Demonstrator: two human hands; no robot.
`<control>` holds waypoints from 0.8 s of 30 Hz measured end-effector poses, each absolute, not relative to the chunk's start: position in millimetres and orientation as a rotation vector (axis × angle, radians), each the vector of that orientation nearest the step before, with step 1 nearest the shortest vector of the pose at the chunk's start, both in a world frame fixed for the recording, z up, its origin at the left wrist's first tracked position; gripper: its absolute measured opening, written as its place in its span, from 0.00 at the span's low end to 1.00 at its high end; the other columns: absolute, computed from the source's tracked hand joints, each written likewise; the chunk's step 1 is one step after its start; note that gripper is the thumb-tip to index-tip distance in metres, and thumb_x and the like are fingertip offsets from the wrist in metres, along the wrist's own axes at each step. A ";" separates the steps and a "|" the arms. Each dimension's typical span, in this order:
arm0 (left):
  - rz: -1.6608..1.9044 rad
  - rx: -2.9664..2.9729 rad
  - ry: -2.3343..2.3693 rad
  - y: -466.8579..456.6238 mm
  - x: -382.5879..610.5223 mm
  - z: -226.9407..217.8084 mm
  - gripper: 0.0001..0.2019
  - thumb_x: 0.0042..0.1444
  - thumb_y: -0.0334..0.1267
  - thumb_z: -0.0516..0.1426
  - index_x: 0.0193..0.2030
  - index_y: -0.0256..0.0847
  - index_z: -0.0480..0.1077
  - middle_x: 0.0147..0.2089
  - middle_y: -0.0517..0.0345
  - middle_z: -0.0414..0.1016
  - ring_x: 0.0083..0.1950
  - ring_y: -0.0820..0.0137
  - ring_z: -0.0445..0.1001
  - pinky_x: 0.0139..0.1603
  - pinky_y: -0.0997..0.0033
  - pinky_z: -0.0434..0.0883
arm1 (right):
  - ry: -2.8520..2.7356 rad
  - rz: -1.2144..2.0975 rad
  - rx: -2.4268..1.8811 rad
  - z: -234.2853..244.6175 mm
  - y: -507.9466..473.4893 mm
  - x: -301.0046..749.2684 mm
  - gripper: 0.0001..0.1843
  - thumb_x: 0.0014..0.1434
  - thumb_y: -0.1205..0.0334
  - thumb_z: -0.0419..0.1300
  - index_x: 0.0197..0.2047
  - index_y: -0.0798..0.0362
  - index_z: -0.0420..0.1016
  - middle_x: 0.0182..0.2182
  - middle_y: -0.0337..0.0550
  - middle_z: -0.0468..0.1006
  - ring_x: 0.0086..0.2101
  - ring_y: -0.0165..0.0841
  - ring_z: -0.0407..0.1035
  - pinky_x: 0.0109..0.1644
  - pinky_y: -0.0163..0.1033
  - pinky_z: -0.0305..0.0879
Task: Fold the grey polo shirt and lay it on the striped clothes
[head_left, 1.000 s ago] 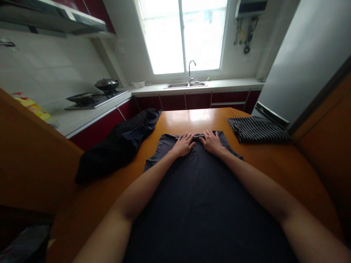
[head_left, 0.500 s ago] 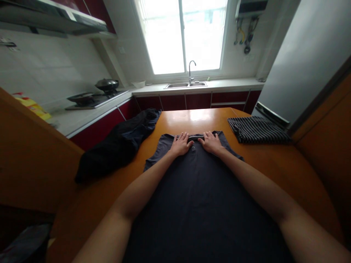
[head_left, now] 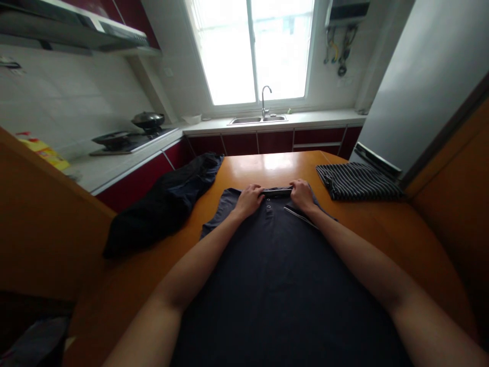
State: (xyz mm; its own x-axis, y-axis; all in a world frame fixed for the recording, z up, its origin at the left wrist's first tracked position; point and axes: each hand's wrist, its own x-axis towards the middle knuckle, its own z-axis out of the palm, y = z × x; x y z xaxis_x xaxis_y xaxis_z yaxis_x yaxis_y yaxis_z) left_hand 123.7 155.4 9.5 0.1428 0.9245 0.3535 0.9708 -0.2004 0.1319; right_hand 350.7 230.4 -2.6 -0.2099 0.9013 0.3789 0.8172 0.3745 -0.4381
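Observation:
A dark grey-blue polo shirt [head_left: 275,265] lies spread front up, its collar end away from me and its lower part running out of view toward me. Small buttons show below the neck opening. My left hand [head_left: 250,200] is closed on the left part of the collar, fingers curled over its far edge. On the other side, my right hand [head_left: 301,195] pinches the collar's right part. One collar flap with a pale stripe along its edge shows under the right hand and wrist.
The shirt rests on an orange-brown wooden table [head_left: 263,165]. Dark bunched clothing [head_left: 160,204] lies at the left, and a folded black-and-white striped cloth [head_left: 359,182] at the right. Beyond are a counter with a sink [head_left: 246,121], a stove with pans [head_left: 148,120], and a fridge [head_left: 405,86].
My hands have gone from lying flat on the collar to gripping it. The right hand has shifted slightly right, and a striped collar flap now shows beneath it.

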 end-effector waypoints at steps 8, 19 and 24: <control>-0.533 -2.232 -1.959 152.0 116.1 11.6 0.17 0.66 0.30 0.53 0.51 0.46 0.82 0.47 0.51 0.77 0.50 0.62 0.74 0.56 0.66 0.71 | -2.171 0.247 -1.491 -4.1 226.1 351.0 0.18 0.64 0.48 0.59 0.48 0.52 0.81 0.43 0.51 0.83 0.45 0.43 0.76 0.49 0.42 0.67; -0.432 -2.137 -2.032 149.4 123.6 14.5 0.16 0.64 0.38 0.55 0.52 0.43 0.82 0.48 0.48 0.76 0.52 0.58 0.74 0.58 0.59 0.69 | -2.016 0.479 -1.459 -3.1 231.7 352.1 0.12 0.56 0.65 0.61 0.42 0.51 0.85 0.37 0.45 0.85 0.39 0.37 0.78 0.42 0.35 0.68; -0.440 -2.340 -1.864 146.6 134.7 11.6 0.27 0.72 0.48 0.44 0.73 0.43 0.61 0.71 0.48 0.63 0.71 0.58 0.61 0.72 0.55 0.55 | -2.150 0.335 -1.522 2.1 223.9 350.4 0.12 0.58 0.59 0.61 0.42 0.50 0.85 0.39 0.49 0.85 0.42 0.42 0.78 0.48 0.41 0.69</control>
State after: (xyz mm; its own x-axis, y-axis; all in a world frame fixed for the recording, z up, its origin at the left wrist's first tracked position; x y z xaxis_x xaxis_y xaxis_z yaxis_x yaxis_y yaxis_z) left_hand 134.7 146.6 11.6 0.2007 0.9336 0.2969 0.9678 -0.2359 0.0877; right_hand 350.4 223.9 2.1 -0.2650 0.9334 0.2418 0.8156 0.3508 -0.4602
